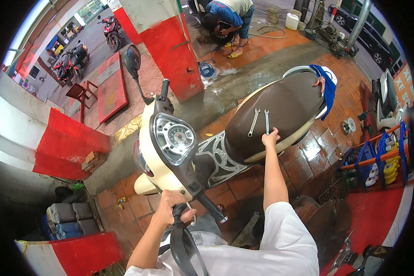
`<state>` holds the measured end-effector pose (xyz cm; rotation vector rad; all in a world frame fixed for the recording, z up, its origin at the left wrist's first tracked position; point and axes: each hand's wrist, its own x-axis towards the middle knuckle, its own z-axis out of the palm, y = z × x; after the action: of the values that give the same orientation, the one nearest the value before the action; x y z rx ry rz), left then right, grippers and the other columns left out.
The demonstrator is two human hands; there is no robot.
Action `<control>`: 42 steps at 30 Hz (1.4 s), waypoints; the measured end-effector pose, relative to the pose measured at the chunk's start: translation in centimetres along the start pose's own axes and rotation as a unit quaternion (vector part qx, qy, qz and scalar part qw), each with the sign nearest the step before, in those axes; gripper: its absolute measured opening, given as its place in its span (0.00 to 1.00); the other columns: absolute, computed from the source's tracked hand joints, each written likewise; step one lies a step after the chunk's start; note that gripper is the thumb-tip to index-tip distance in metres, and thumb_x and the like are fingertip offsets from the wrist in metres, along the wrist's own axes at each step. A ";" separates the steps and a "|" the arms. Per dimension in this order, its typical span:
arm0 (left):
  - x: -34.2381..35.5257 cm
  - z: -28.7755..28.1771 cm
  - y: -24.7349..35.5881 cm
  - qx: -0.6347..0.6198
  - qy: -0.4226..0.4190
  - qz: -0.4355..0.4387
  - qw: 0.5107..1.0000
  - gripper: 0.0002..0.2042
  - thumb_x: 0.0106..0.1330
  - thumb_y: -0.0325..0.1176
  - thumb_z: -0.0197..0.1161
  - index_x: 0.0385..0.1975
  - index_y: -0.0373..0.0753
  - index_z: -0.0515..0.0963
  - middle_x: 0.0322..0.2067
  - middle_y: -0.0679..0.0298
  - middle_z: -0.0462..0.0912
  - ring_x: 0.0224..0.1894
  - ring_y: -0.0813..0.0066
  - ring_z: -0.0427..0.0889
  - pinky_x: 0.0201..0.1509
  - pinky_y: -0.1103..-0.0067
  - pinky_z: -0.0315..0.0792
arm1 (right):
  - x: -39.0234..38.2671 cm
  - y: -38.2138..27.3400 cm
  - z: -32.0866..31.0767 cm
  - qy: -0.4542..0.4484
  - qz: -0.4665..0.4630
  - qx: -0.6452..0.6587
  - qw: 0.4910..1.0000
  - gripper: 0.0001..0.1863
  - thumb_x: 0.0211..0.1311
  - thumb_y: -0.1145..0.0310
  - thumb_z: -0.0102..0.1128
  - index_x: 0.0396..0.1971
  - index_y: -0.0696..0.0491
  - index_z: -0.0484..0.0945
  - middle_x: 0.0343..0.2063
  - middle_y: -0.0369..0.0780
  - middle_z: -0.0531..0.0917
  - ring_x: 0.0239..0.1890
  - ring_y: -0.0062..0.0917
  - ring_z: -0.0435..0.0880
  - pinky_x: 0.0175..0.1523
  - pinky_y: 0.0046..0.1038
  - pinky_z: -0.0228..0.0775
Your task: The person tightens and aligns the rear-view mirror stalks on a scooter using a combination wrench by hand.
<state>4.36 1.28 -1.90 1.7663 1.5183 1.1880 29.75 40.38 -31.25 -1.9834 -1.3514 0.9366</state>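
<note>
A cream and brown scooter [145,133] stands in front of me, its long brown seat [280,101] reaching to the right. My left hand [171,205] is closed around the stem of the near black rear-view mirror [183,250], beside the handlebar grip [212,208]. My right arm is stretched over the scooter's side. At the seat, my right hand [270,138] pinches the lower end of a combination wrench [267,120]. A second wrench [254,122] lies on the seat just left of it. Toward the seat's rear, pliers with red handles [321,84] rest by a blue cloth [329,92].
A person [230,23] bends over a wheel at the back, near a coiled blue hose [207,70]. A red and white pillar [172,55] rises beyond the handlebar. Blue racks with bottles [377,165] stand at right. Grey canisters [71,218] sit at lower left.
</note>
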 end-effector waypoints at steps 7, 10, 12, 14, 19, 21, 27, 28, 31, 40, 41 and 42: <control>-0.2 0.0 -0.1 -0.004 0.005 -0.002 1.000 0.19 0.44 0.32 0.71 0.05 0.39 0.64 0.06 0.62 0.60 0.10 0.63 0.61 0.18 0.72 0.55 | -5.3 -3.5 4.2 0.108 -0.193 -0.027 0.975 0.28 0.53 0.59 0.72 0.46 0.60 0.70 0.44 0.54 0.78 0.51 0.49 0.78 0.55 0.43 0.70; -0.7 -0.3 -0.2 -0.003 -0.004 -0.008 1.000 0.20 0.44 0.33 0.72 0.05 0.39 0.64 0.06 0.62 0.61 0.10 0.64 0.62 0.18 0.73 0.55 | -4.9 -4.3 5.8 0.036 -0.109 -0.061 0.991 0.26 0.52 0.64 0.72 0.47 0.60 0.70 0.44 0.53 0.79 0.49 0.48 0.80 0.55 0.44 0.71; -0.4 -0.3 0.3 -0.006 -0.001 -0.009 1.000 0.20 0.44 0.32 0.72 0.05 0.39 0.64 0.06 0.62 0.61 0.10 0.64 0.62 0.18 0.73 0.56 | -3.5 -4.1 6.9 0.028 -0.083 -0.086 0.992 0.20 0.54 0.68 0.67 0.44 0.61 0.72 0.39 0.52 0.80 0.43 0.47 0.82 0.50 0.42 0.75; 0.4 0.1 0.2 -0.026 -0.013 0.000 1.000 0.20 0.45 0.32 0.72 0.05 0.39 0.64 0.06 0.62 0.62 0.10 0.65 0.62 0.18 0.73 0.56 | 1.1 -2.0 5.9 -0.167 0.047 0.011 0.985 0.12 0.58 0.72 0.60 0.39 0.61 0.73 0.32 0.48 0.81 0.33 0.41 0.84 0.41 0.40 0.78; -0.5 -0.4 0.3 -0.010 -0.016 -0.021 1.000 0.20 0.45 0.32 0.72 0.06 0.38 0.65 0.06 0.62 0.63 0.10 0.67 0.63 0.18 0.74 0.56 | -5.7 -3.8 1.3 -0.385 0.127 0.304 0.862 0.03 0.70 0.71 0.47 0.36 0.50 0.72 0.20 0.30 0.66 0.16 0.17 0.62 0.24 0.25 0.61; -0.7 -0.9 0.7 -0.003 -0.026 -0.030 0.999 0.21 0.47 0.32 0.73 0.06 0.37 0.64 0.06 0.63 0.63 0.10 0.67 0.63 0.18 0.75 0.56 | -11.3 -5.3 -2.0 -0.433 0.105 0.322 0.836 0.05 0.74 0.68 0.46 0.37 0.50 0.70 0.18 0.29 0.66 0.15 0.16 0.61 0.22 0.22 0.57; -0.4 -2.2 0.0 -0.027 -0.101 -0.012 0.994 0.19 0.43 0.32 0.73 0.10 0.36 0.65 0.10 0.63 0.60 0.14 0.71 0.61 0.21 0.76 0.57 | -29.1 -5.3 -14.1 -0.401 -0.027 0.329 0.855 0.09 0.78 0.64 0.43 0.38 0.51 0.69 0.15 0.29 0.66 0.15 0.14 0.64 0.22 0.20 0.58; -0.2 -2.8 0.1 -0.043 -0.129 -0.028 0.990 0.16 0.43 0.31 0.71 0.13 0.36 0.67 0.13 0.63 0.62 0.16 0.72 0.63 0.23 0.77 0.58 | -32.0 -4.9 -15.8 -0.387 -0.049 0.310 0.867 0.09 0.78 0.64 0.44 0.38 0.52 0.70 0.16 0.30 0.68 0.16 0.14 0.66 0.23 0.20 0.60; -0.9 -3.8 -2.6 -0.210 -0.170 -0.063 0.961 0.16 0.37 0.30 0.62 0.31 0.34 0.74 0.30 0.65 0.75 0.34 0.75 0.70 0.42 0.80 0.64 | -39.9 -4.1 -19.6 -0.398 0.000 0.355 0.846 0.10 0.77 0.65 0.46 0.35 0.52 0.71 0.20 0.30 0.71 0.18 0.13 0.67 0.23 0.19 0.59; -0.2 -6.9 -6.7 -0.336 -0.223 -0.040 0.914 0.25 0.78 0.43 0.39 0.48 0.28 0.79 0.49 0.53 0.83 0.57 0.63 0.78 0.67 0.67 0.64 | -58.2 -5.7 -12.9 -0.290 0.088 0.420 0.855 0.12 0.78 0.60 0.45 0.35 0.51 0.71 0.17 0.22 0.58 0.15 0.06 0.51 0.19 0.14 0.41; 0.1 -7.0 -6.6 -0.317 -0.260 -0.020 0.912 0.28 0.80 0.46 0.36 0.52 0.29 0.78 0.52 0.53 0.82 0.59 0.62 0.77 0.70 0.67 0.62 | -59.0 -6.6 -11.1 -0.269 0.081 0.408 0.869 0.12 0.79 0.61 0.44 0.36 0.51 0.71 0.17 0.22 0.58 0.15 0.06 0.51 0.19 0.15 0.41; 0.3 -7.0 -6.6 -0.305 -0.280 -0.016 0.910 0.28 0.80 0.47 0.36 0.52 0.28 0.78 0.52 0.53 0.82 0.59 0.62 0.77 0.70 0.68 0.62 | -59.4 -7.4 -9.5 -0.263 0.089 0.430 0.859 0.13 0.79 0.60 0.43 0.36 0.51 0.70 0.17 0.23 0.58 0.15 0.06 0.51 0.18 0.15 0.40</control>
<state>-5.01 2.08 -3.95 1.4549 0.7278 0.8886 18.51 -13.58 -5.92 -1.1877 -0.7371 1.8673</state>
